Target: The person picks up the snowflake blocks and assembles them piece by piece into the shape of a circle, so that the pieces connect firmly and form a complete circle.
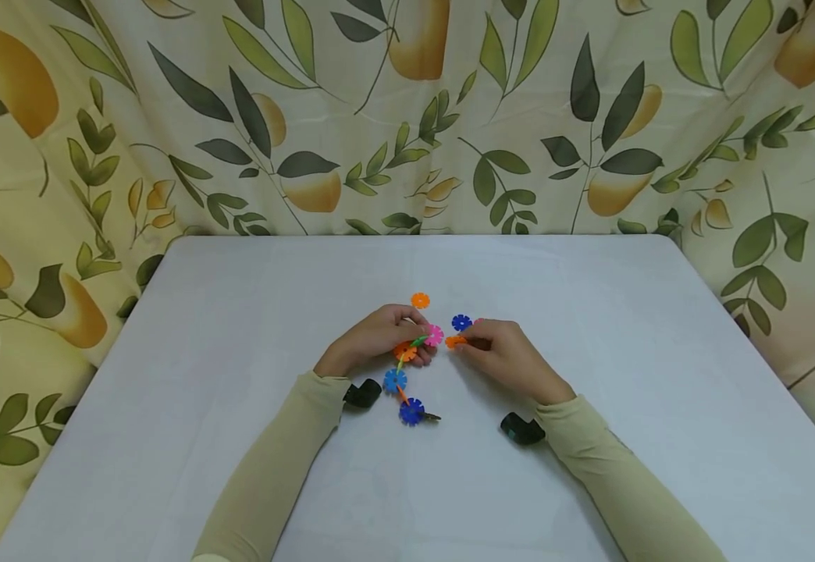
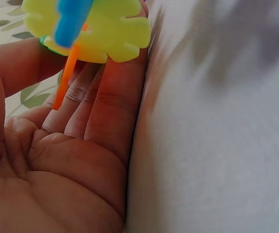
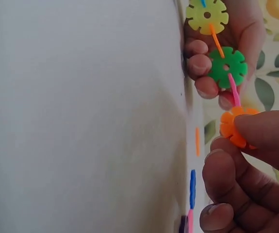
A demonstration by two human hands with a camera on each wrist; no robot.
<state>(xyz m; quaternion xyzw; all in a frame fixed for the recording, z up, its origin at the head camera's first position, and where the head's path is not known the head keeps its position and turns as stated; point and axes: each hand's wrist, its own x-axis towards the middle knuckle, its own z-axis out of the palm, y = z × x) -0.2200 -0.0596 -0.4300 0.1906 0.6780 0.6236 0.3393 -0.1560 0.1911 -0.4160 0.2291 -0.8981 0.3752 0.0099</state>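
Observation:
My left hand (image 1: 374, 337) pinches a chain of notched plastic flower discs near its upper end. At that end sits a pink disc (image 1: 435, 336), joined to a green disc (image 3: 227, 68). Farther along come an orange disc (image 1: 405, 353), a yellow disc (image 2: 115, 39), a light blue disc (image 1: 395, 381) and a dark blue disc (image 1: 411, 411); the chain runs down toward me. Between the thumb and forefinger of my right hand (image 1: 516, 363), a loose orange disc (image 3: 231, 127) is held close to the pink one. Whether these two touch, I cannot tell.
Beyond the hands, an orange disc (image 1: 420, 300) and a blue disc (image 1: 461, 322) lie on the white table (image 1: 590, 297). Part of another pink disc (image 1: 478, 320) shows beside the right fingers. A leaf-patterned cloth (image 1: 407, 156) hangs behind the table.

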